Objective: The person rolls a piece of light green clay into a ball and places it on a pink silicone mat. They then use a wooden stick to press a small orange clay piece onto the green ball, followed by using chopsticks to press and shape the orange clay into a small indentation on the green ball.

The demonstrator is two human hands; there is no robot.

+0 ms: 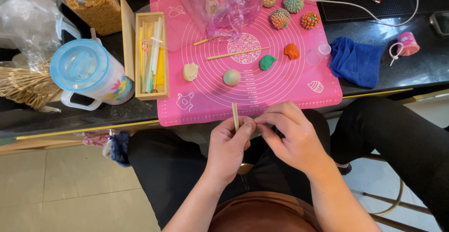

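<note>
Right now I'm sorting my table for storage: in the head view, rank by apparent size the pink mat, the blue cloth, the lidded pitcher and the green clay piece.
1. Pink mat
2. Lidded pitcher
3. Blue cloth, close to the pitcher in apparent size, so this order is unsure
4. Green clay piece

i see a thin, pale wooden stick [235, 115] standing nearly upright, pinched in my left hand [229, 145] near its lower end. my right hand [290, 133] meets the left at its fingertips. the stick sits just below the near edge of the pink mat [280, 91].
</note>
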